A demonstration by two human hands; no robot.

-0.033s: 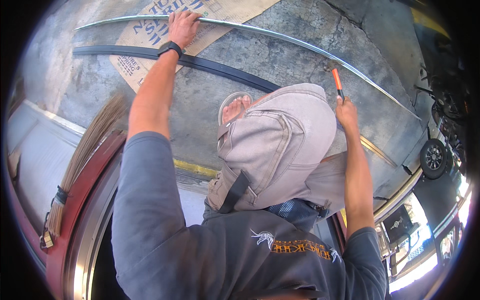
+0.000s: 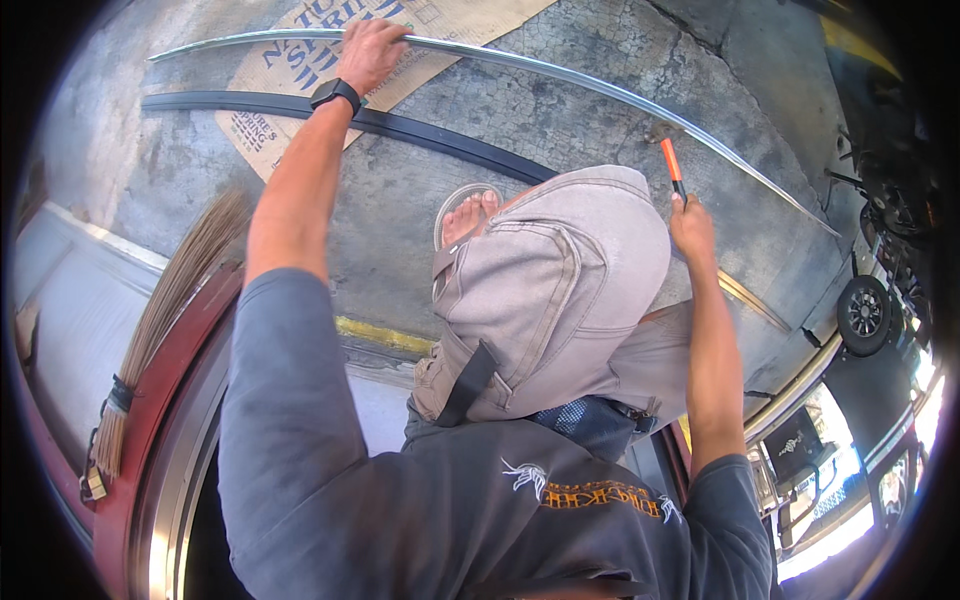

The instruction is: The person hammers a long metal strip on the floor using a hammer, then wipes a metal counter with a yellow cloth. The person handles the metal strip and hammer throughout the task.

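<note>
My left hand (image 2: 374,54) is closed over a long, shiny metal strip (image 2: 560,68), its fingers bent across the strip's upper edge. That strip curves across the floor from the far left to the right. In my right hand (image 2: 691,226), beside my knee, is a slim tool with an orange and black handle (image 2: 671,160). The orange part points away from me toward the strip; I cannot make out the tool's working end. Nearer than the metal strip, a dark ribbed strip (image 2: 450,150) lies roughly alongside it and runs behind my knee.
A flattened printed cardboard sheet (image 2: 300,70) lies under both strips on the cracked concrete floor (image 2: 600,115). At the left, a stick broom (image 2: 170,300) leans by a red frame (image 2: 190,370). My sandalled foot (image 2: 468,214) is mid-floor. A black wheel (image 2: 863,314) stands at the far right.
My left hand has shifted very slightly to the right at the metal strip, and its forearm tilts a little more. The right hand still holds the tool.
</note>
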